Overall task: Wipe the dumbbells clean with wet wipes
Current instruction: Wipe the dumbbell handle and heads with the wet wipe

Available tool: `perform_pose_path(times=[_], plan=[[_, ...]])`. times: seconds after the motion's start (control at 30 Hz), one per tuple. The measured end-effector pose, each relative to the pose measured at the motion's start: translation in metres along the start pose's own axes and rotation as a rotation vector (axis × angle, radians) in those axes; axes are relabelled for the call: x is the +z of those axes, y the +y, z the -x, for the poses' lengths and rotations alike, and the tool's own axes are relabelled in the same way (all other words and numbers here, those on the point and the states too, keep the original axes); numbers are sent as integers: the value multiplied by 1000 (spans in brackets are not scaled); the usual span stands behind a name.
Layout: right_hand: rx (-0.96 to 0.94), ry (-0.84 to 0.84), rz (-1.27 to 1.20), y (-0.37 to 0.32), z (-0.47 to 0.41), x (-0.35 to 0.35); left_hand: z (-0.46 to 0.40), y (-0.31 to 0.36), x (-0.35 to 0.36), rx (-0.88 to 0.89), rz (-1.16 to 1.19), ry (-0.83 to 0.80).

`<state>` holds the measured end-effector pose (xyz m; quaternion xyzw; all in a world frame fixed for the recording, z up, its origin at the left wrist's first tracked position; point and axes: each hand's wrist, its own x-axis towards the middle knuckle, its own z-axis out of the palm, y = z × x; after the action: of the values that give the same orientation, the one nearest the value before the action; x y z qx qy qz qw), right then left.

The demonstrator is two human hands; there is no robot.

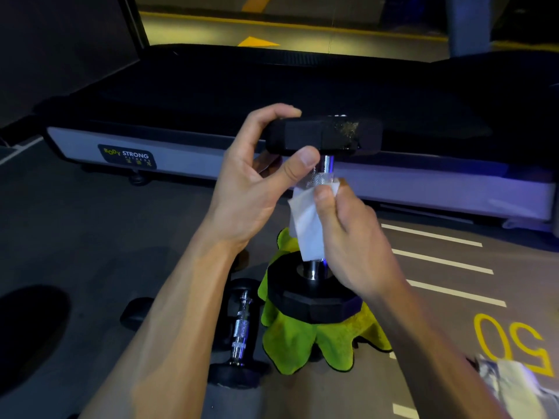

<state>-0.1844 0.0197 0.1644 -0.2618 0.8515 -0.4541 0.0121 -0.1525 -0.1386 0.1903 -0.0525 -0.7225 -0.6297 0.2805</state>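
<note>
Standing on end on a green cloth (305, 337) spread on the floor, the dumbbell (317, 207) is being steadied at its top head by the left hand (251, 189), whose fingers curl around the black block, thumb tucked under its lower edge. The right hand (354, 234) has a white wet wipe (305, 225) wrapped around the chrome handle, thumb and fingers clamped on it.

What worries me is balance. The weight rests only on its bottom head, and on soft, rumpled fabric at that; I reckon a firm stroke up or down the bar could tip it if the left hand eases off. A wet handle might also slip under the wipe. A second dumbbell (239, 331) lies on the floor just beside the cloth, close enough to be struck if the upright one toppled.

The heads are matte black and faceted, rubbery-looking, the top one carrying a scuffed, glittery patch on its side face. The bar is bright polished metal with a knurled band showing just above the wipe. The wipe looks thin, limp and damp. The cloth seems plush, with dark edging. Behind stands a treadmill (127, 152) with a grey side rail.
</note>
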Motion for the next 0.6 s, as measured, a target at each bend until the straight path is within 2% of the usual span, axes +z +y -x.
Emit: perform_pose_path(times=[0.07, 0.23, 0.33, 0.43, 0.53, 0.6], plan=[[-26, 9, 122, 7, 5, -8, -1, 0, 0, -5, 11, -3], [109, 319, 238, 25, -2, -37, -1, -1, 1, -4, 27, -2], [159, 351, 191, 30, -8, -41, -2, -1, 0, 7, 12, -4], [183, 157, -10, 25, -7, -29, -3, -2, 1, 23, 4, -2], [208, -145, -431, 20, 0, -29, -3, -4, 2, 26, 9, -4], [169, -300, -616, 20, 3, -42, -3, -5, 1, 24, 22, -6]])
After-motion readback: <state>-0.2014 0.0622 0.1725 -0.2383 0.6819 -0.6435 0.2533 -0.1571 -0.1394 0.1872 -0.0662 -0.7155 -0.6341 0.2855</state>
